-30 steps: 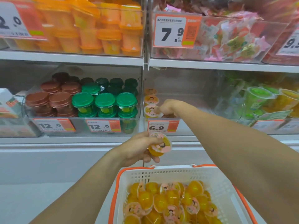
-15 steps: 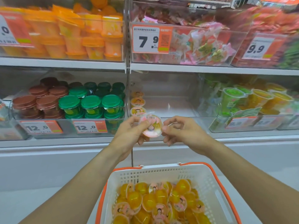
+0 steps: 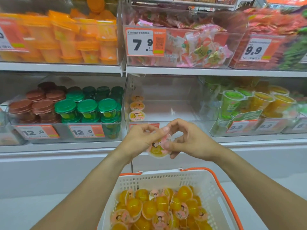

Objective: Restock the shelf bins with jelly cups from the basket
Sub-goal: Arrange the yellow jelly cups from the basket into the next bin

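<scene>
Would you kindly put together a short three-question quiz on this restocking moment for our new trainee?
1. True or false: the jelly cup in front of the shelf is held by both the left hand and the right hand.
2. How many matching jelly cups already sit in the clear bin behind the hands? A) none B) three C) ten
3. Fill in: the remaining stock of yellow jelly cups lies in the white ______ with orange handles.

Key
1. True: fingers of both hands pinch it.
2. B: three stand in a row at the bin's left wall.
3. Basket.
</scene>
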